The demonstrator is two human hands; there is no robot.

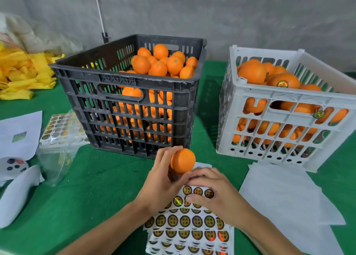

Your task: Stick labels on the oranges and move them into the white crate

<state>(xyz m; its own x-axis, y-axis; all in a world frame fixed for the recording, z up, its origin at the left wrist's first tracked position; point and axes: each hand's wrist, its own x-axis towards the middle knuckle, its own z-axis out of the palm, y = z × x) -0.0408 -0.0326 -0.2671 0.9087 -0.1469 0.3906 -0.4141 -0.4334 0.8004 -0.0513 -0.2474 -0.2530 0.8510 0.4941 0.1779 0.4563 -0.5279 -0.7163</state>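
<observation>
My left hand [162, 179] grips an orange [183, 160] just above the green table, in front of the black crate [123, 81], which is full of unlabelled oranges. My right hand [213, 195] lies on a sheet of round gold labels [189, 227], fingers curled at the sheet's top rows; whether it pinches a label is hidden. The white crate [277, 99] stands at the right and holds oranges, some with labels showing.
White paper sheets [279, 193] lie in front of the white crate. At the left are a bag with more label sheets [57, 131], white paper [19, 133], a game controller [13, 165] and a pile of yellow foam nets [21, 75].
</observation>
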